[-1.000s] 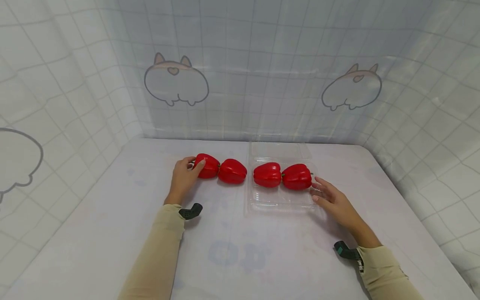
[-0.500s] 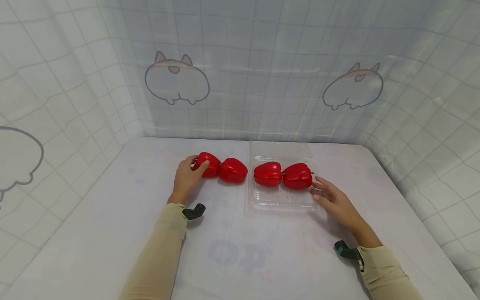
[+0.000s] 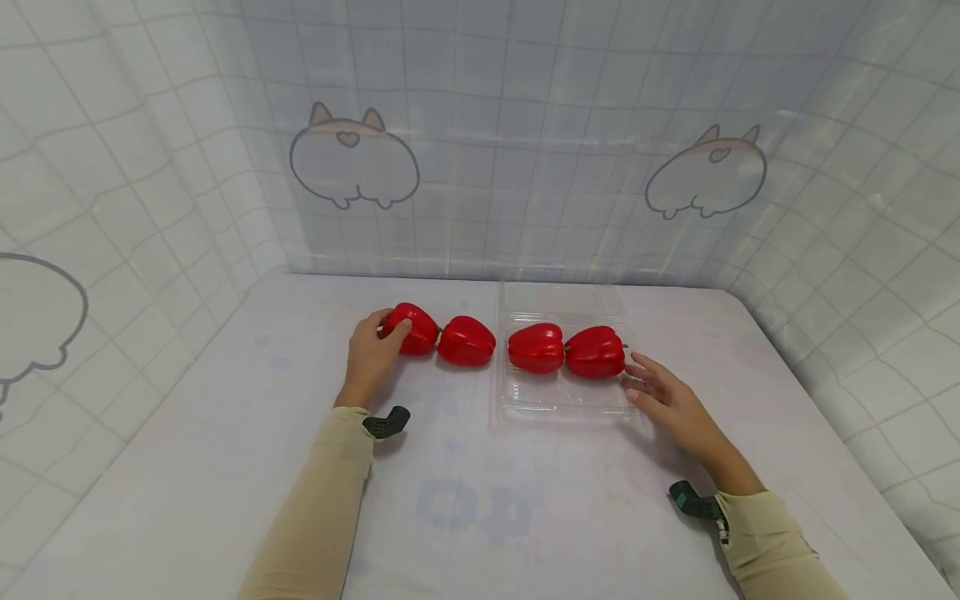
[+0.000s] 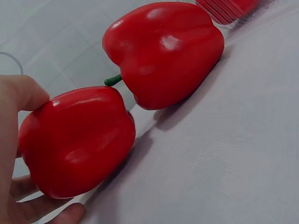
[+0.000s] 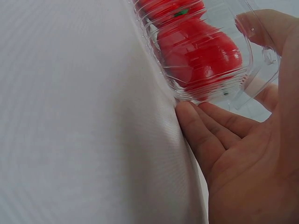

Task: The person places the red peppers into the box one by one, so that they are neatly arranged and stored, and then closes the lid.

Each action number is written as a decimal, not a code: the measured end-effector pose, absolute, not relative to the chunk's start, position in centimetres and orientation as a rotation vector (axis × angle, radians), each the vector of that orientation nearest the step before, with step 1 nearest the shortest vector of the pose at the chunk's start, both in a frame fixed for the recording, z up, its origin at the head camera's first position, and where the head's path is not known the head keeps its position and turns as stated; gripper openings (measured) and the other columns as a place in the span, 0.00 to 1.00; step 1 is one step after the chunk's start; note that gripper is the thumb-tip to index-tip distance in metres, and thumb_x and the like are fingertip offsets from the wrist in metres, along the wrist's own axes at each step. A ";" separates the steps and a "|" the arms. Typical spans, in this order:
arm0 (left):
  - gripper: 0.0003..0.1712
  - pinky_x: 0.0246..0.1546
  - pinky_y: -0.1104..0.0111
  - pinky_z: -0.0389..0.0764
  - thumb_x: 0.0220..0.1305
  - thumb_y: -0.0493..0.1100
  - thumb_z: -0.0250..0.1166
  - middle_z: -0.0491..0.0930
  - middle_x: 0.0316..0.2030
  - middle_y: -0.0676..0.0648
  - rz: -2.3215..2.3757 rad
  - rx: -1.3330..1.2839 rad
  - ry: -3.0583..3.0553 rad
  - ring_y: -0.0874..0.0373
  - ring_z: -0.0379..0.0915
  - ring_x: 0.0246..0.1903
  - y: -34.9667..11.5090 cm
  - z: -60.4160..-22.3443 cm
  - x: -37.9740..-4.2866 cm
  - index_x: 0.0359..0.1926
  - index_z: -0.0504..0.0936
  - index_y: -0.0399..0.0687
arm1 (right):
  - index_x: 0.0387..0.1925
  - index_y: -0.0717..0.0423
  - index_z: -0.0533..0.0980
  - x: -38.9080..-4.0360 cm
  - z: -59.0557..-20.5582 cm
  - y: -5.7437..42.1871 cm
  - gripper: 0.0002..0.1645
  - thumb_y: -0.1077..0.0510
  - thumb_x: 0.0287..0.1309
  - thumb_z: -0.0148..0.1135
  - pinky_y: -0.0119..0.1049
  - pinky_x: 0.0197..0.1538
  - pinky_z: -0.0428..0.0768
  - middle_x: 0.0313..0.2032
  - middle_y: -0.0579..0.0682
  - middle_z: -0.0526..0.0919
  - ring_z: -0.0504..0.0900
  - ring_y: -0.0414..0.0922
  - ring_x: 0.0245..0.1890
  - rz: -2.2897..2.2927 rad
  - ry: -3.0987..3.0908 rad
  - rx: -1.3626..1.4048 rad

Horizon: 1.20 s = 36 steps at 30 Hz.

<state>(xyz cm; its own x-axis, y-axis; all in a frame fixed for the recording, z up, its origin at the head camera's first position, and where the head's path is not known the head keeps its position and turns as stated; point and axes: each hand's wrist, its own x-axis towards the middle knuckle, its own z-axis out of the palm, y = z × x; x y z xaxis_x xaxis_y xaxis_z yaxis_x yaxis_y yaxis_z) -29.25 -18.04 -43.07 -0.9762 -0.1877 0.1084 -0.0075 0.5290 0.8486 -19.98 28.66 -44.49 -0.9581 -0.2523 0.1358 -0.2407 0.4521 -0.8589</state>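
Observation:
My left hand (image 3: 372, 354) holds a red bell pepper (image 3: 417, 330) at its left end, thumb on the near side; in the left wrist view, fingers curl under this pepper (image 4: 77, 142). Right beside it lies a second red bell pepper (image 3: 466, 342) with a green stem (image 4: 112, 80). Two more red bell peppers sit side by side in a clear plastic container (image 3: 551, 400), the left one (image 3: 535, 348) and the right one (image 3: 595, 352). At the container's right edge, my right hand (image 3: 670, 406) grips the side wall, its fingers (image 5: 201, 133) against the outside.
The container's clear lid (image 3: 558, 300) lies folded back behind it. A white cloth (image 3: 480, 467) covers the table. Tiled-pattern curtains (image 3: 525, 167) with drawn animals enclose the back and sides. A dark wrist device (image 3: 387, 423) sits on each arm.
The held pepper and my left hand have shifted slightly, first to the right and then back a little to the left. My right hand and the container keep their place.

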 end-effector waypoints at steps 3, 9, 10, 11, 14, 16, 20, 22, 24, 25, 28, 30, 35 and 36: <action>0.34 0.61 0.50 0.74 0.72 0.57 0.57 0.67 0.66 0.41 -1.461 0.181 -2.542 0.44 0.62 0.65 -18.2 -43.0 -29.2 0.72 0.67 0.48 | 0.78 0.51 0.53 -20.1 -44.6 28.8 0.41 0.53 0.71 0.59 0.25 0.56 0.73 0.70 0.65 0.66 0.71 0.60 0.66 -1.574 2.669 -0.461; 0.32 0.61 0.52 0.74 0.72 0.56 0.55 0.67 0.67 0.43 -1.539 0.230 -2.467 0.45 0.61 0.66 -18.5 -42.7 -29.0 0.72 0.66 0.51 | 0.78 0.52 0.53 -20.1 -44.7 28.8 0.41 0.51 0.71 0.58 0.28 0.57 0.74 0.69 0.65 0.67 0.71 0.61 0.66 -1.544 2.700 -0.452; 0.32 0.61 0.53 0.75 0.72 0.56 0.55 0.67 0.67 0.43 -1.557 0.239 -2.453 0.46 0.61 0.66 -18.5 -42.7 -29.0 0.72 0.67 0.51 | 0.78 0.52 0.53 -20.1 -44.8 28.8 0.41 0.51 0.71 0.59 0.29 0.57 0.74 0.69 0.65 0.67 0.71 0.61 0.66 -1.547 2.701 -0.448; 0.32 0.60 0.53 0.75 0.72 0.56 0.55 0.67 0.67 0.44 -1.577 0.243 -2.439 0.46 0.61 0.65 -18.5 -42.6 -29.0 0.72 0.67 0.51 | 0.78 0.52 0.53 -20.1 -44.8 28.8 0.41 0.51 0.71 0.59 0.30 0.57 0.74 0.69 0.65 0.67 0.71 0.60 0.66 -1.545 2.702 -0.447; 0.30 0.58 0.55 0.77 0.73 0.54 0.54 0.69 0.65 0.44 -1.678 0.220 -2.366 0.47 0.64 0.61 -18.4 -42.3 -28.8 0.71 0.68 0.50 | 0.78 0.52 0.53 -20.1 -44.8 28.7 0.41 0.51 0.71 0.59 0.34 0.59 0.74 0.69 0.64 0.67 0.71 0.60 0.66 -1.545 2.703 -0.443; 0.28 0.56 0.56 0.79 0.73 0.53 0.53 0.70 0.63 0.43 -1.779 0.188 -2.303 0.48 0.67 0.58 -18.3 -42.2 -28.8 0.70 0.69 0.49 | 0.78 0.52 0.53 -20.0 -44.7 28.7 0.41 0.52 0.71 0.59 0.39 0.60 0.74 0.69 0.65 0.66 0.70 0.60 0.67 -1.544 2.703 -0.448; 0.25 0.52 0.59 0.81 0.75 0.49 0.52 0.73 0.58 0.43 -1.999 0.138 -2.152 0.51 0.71 0.54 -17.8 -42.0 -28.6 0.67 0.71 0.45 | 0.78 0.51 0.53 -20.0 -44.7 28.7 0.41 0.51 0.71 0.59 0.44 0.60 0.74 0.69 0.64 0.67 0.70 0.60 0.67 -1.531 2.713 -0.437; 0.24 0.52 0.59 0.82 0.75 0.48 0.52 0.73 0.58 0.43 -2.073 0.139 -2.095 0.53 0.71 0.53 -17.5 -41.9 -28.5 0.66 0.72 0.44 | 0.78 0.51 0.53 -20.0 -44.8 28.7 0.41 0.51 0.71 0.59 0.39 0.59 0.75 0.69 0.64 0.67 0.71 0.59 0.67 -1.533 2.713 -0.441; 0.23 0.51 0.60 0.82 0.75 0.46 0.52 0.74 0.58 0.44 -2.115 0.140 -2.058 0.53 0.71 0.54 -17.2 -41.8 -28.2 0.65 0.73 0.44 | 0.78 0.51 0.54 -20.0 -44.9 28.8 0.41 0.50 0.71 0.59 0.35 0.58 0.75 0.69 0.63 0.67 0.71 0.58 0.67 -1.534 2.714 -0.440; 0.23 0.50 0.61 0.82 0.75 0.46 0.52 0.74 0.58 0.44 -2.124 0.139 -2.053 0.53 0.70 0.54 -17.0 -41.8 -28.0 0.66 0.73 0.44 | 0.78 0.51 0.54 -20.0 -44.9 28.8 0.41 0.50 0.71 0.59 0.35 0.58 0.75 0.69 0.63 0.67 0.71 0.58 0.66 -1.528 2.718 -0.436; 0.24 0.49 0.64 0.82 0.74 0.47 0.51 0.73 0.60 0.45 -2.130 0.114 -2.063 0.52 0.69 0.56 -16.6 -41.9 -27.4 0.66 0.72 0.45 | 0.78 0.51 0.54 -20.0 -44.8 28.8 0.41 0.51 0.71 0.58 0.42 0.59 0.76 0.69 0.63 0.68 0.71 0.58 0.66 -1.521 2.724 -0.430; 0.24 0.48 0.67 0.83 0.75 0.47 0.51 0.73 0.60 0.46 -2.132 0.084 -2.062 0.52 0.69 0.56 -16.3 -41.8 -27.0 0.67 0.72 0.46 | 0.78 0.50 0.53 -19.9 -44.7 28.8 0.40 0.50 0.72 0.58 0.47 0.59 0.75 0.69 0.62 0.68 0.72 0.58 0.66 -1.506 2.737 -0.426; 0.24 0.47 0.67 0.83 0.75 0.48 0.51 0.72 0.60 0.45 -2.145 0.064 -2.024 0.50 0.70 0.55 -16.1 -41.7 -26.2 0.67 0.71 0.46 | 0.78 0.50 0.54 -20.0 -44.7 28.9 0.40 0.49 0.72 0.58 0.39 0.59 0.75 0.69 0.62 0.68 0.72 0.58 0.66 -1.512 2.739 -0.435; 0.25 0.48 0.67 0.83 0.75 0.48 0.51 0.72 0.60 0.45 -2.155 0.070 -2.012 0.50 0.70 0.55 -16.1 -41.7 -26.1 0.67 0.71 0.46 | 0.78 0.50 0.54 -20.0 -44.8 28.9 0.40 0.49 0.71 0.58 0.36 0.58 0.75 0.69 0.62 0.69 0.72 0.58 0.66 -1.519 2.734 -0.434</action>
<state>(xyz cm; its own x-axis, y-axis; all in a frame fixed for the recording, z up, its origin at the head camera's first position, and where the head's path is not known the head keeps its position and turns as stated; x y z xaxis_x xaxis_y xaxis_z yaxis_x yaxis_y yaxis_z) -26.11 -16.07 -41.67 -0.9805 -0.1717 0.0956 0.1072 -0.0593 0.9925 -19.99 28.86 -44.76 -0.9620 -0.2303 0.1464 -0.2459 0.4994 -0.8307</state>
